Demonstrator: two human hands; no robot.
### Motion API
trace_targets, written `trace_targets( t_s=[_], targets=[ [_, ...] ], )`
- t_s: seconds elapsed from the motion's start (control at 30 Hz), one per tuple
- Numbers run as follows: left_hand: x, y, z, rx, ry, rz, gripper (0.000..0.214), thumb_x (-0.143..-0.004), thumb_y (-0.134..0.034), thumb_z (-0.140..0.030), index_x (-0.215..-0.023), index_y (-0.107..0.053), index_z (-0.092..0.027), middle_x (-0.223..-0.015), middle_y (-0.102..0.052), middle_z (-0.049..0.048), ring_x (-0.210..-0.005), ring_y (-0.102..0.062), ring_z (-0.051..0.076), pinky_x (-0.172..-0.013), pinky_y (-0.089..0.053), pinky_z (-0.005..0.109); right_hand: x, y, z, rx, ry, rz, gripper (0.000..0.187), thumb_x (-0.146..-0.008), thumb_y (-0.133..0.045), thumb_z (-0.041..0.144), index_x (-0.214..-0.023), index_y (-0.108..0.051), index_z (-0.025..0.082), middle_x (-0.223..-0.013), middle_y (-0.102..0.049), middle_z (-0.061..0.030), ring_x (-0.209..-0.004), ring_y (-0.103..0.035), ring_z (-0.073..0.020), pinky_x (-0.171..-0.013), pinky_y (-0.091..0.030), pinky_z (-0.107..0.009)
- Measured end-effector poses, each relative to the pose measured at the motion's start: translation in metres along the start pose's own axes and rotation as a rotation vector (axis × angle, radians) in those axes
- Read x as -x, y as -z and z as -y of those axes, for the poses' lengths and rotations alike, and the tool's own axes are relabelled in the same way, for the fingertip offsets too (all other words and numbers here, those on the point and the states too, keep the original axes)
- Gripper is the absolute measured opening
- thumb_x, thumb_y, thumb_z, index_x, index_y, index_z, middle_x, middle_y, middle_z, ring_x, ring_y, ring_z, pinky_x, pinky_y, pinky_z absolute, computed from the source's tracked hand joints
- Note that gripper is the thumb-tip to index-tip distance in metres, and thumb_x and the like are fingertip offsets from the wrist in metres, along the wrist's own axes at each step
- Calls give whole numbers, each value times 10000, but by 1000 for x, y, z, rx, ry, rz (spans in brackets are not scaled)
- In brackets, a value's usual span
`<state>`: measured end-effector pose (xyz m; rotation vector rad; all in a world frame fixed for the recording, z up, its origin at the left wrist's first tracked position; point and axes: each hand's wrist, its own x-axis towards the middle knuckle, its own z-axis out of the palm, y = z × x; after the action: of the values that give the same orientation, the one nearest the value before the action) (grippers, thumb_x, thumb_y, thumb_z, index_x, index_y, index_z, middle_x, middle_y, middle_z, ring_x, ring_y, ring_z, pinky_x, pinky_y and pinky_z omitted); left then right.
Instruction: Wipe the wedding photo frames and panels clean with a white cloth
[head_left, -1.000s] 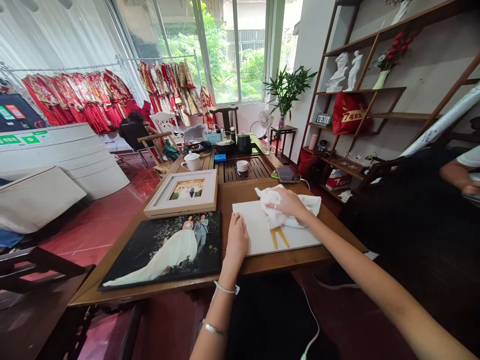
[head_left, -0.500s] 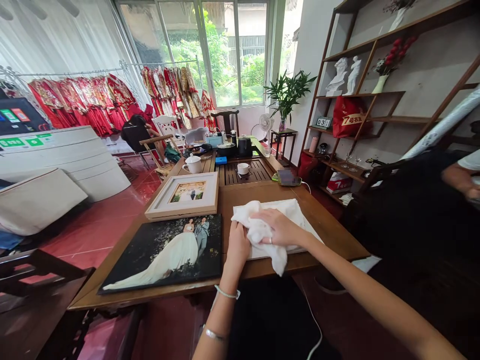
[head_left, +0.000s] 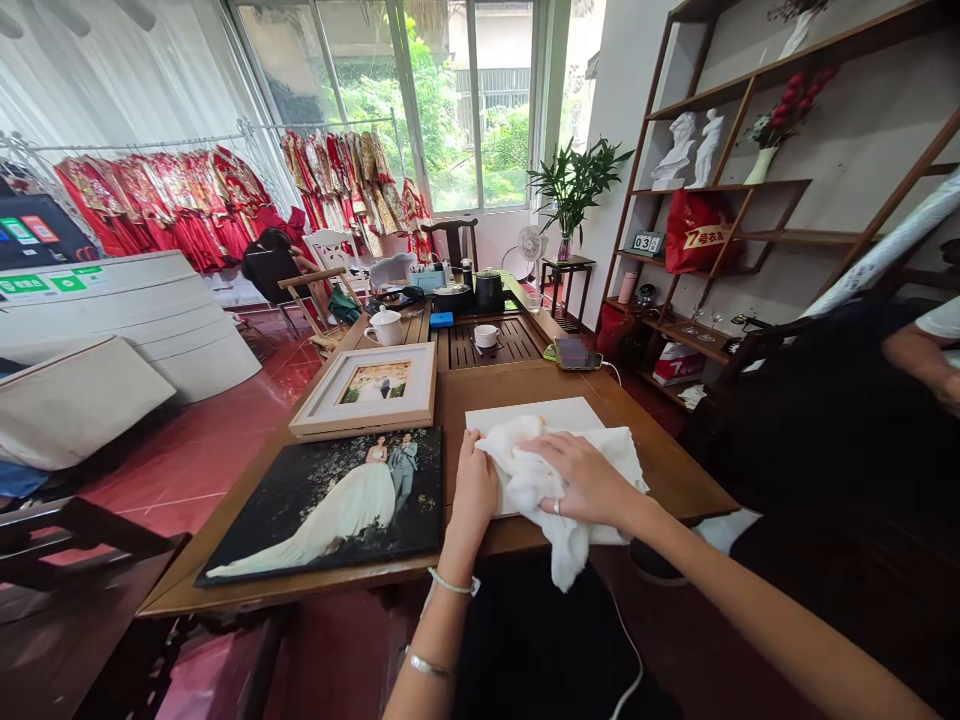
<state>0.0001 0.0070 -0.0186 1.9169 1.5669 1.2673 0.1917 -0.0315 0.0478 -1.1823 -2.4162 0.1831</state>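
A white rectangular panel [head_left: 581,410] lies flat on the wooden table. My right hand [head_left: 589,475] grips a bunched white cloth [head_left: 517,460] and presses it onto the panel; part of the cloth spreads to the right and one end hangs over the near edge. At the panel's left edge, my left hand [head_left: 477,475] holds the board, its fingers near a corner of the cloth. To the left lies a dark wedding photo panel [head_left: 337,505], face up. Behind that sits a light-wood picture frame [head_left: 311,415] with a small couple's photo.
Further back on the brown table [head_left: 667,465] are a lidded white mug [head_left: 386,327], a white cup [head_left: 486,336] on a slatted tea tray, and a phone [head_left: 574,353] with a cable. A person's arm [head_left: 930,355] shows at the right. A wooden chair [head_left: 82,570] stands left.
My right hand has moved right and slightly toward me with the cloth, uncovering the panel's far part. My left hand stays at the left edge.
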Motion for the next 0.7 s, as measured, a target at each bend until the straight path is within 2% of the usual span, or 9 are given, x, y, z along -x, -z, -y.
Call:
trace_targets(
  t_s=[0.23,0.37,0.5,0.6,0.7],
  targets=[
    [-1,-2,1,-39,13,-11,344,-898,-394,-106,-1152,-626,-108,-1375,-533,217,-1395,-403,308,-1169,-302,494,-68,-10,-19,145,-171,8,597,-745,-725,380,-1288,-555,200,-1267,-607,-137,-1111,-553,-333,-926,-430,-477],
    [-1,-1,1,7,0,-9,364,-875,-433,-82,-1182,-622,-130,-1361,-547,201,-1395,-397,312,-1156,-321,509,-94,-18,-25,143,-156,17,620,-766,-713,394,-1340,-528,249,-1344,-576,-102,-1144,-544,-325,-940,-426,-469],
    [0,4,-7,48,-53,-13,397,-847,-438,-47,-1177,-630,-154,-1321,-582,159,-1372,-426,278,-1157,-334,474,-91,-23,-20,127,-38,59,567,-784,-680,389,-1321,-565,247,-1355,-576,-83,-1144,-534,-322,-972,-396,-476],
    [1,9,-17,42,-83,8,440,-814,-410,-2,-1146,-650,-164,-1312,-584,143,-1348,-453,251,-1149,-348,441,-72,-19,-11,90,34,74,562,-767,-686,362,-1304,-582,234,-1337,-591,-78,-1114,-526,-320,-970,-392,-474],
    [2,14,-21,24,-68,42,408,-818,-434,-26,-1145,-652,-134,-1260,-597,174,-1257,-535,264,-1080,-425,438,-45,-8,3,62,79,108,563,-741,-708,351,-1283,-595,248,-1302,-608,-64,-1047,-522,-318,-933,-409,-479]
  ],
)
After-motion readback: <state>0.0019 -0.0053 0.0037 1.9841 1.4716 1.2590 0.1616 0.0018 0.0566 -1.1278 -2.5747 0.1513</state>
